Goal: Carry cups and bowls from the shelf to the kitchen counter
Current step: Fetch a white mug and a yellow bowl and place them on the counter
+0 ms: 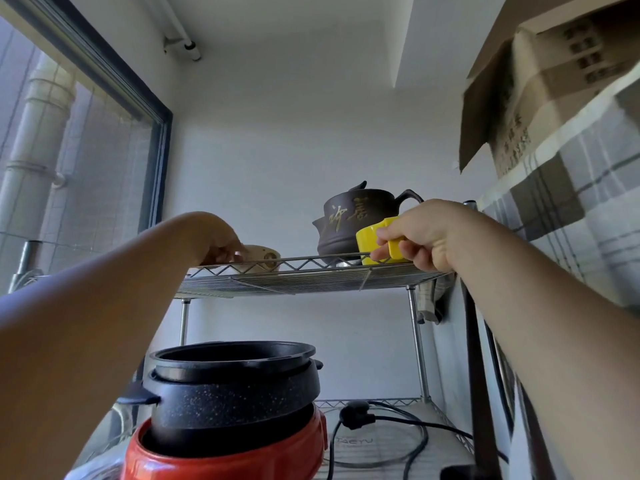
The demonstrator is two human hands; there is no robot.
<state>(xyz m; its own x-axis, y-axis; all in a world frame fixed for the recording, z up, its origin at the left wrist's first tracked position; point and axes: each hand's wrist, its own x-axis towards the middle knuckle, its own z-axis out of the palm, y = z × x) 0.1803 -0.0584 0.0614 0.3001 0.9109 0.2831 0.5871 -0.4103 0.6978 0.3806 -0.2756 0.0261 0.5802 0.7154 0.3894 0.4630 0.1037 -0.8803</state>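
Both my arms reach up to the top wire shelf (301, 277). My right hand (420, 233) grips the handle of a yellow cup (369, 242) at the shelf's right front. My left hand (221, 245) rests on the near rim of a cream bowl (263, 258) on the shelf's left part; the fingers curl over the rim, though how firmly they hold it is hidden. The bowl's lower part is behind the shelf's wire edge.
A dark brown clay teapot (349, 221) with gold characters stands just behind the yellow cup. Below, a black pot (235, 386) sits in a red cooker base (225, 459), beside a black cable (388, 431). A cardboard box (540, 98) rests on a checked cloth at right. A window is at left.
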